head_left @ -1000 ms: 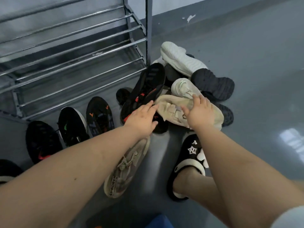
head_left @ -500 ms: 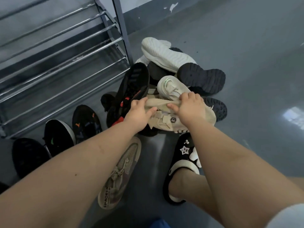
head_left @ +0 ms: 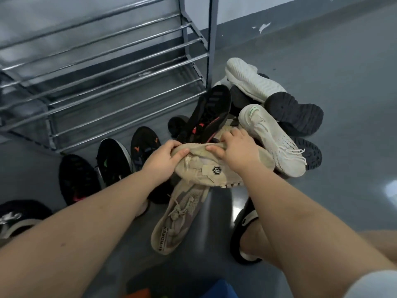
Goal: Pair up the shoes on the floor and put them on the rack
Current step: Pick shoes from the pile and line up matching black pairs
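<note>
1. Both hands, left hand (head_left: 165, 157) and right hand (head_left: 237, 150), pinch the beige knit sneaker (head_left: 214, 171) atop the floor pile beside the chrome-bar shoe rack (head_left: 120, 67).
2. Lift it clear, then set it alongside its beige mate (head_left: 178, 220).
3. That mate's heel reads "PRORE"; the rest is unclear.

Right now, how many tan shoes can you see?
2. One tan shoe is held up by the left hand and right hand. The other tan shoe lies on the floor under it. The pile may hide more.
</note>
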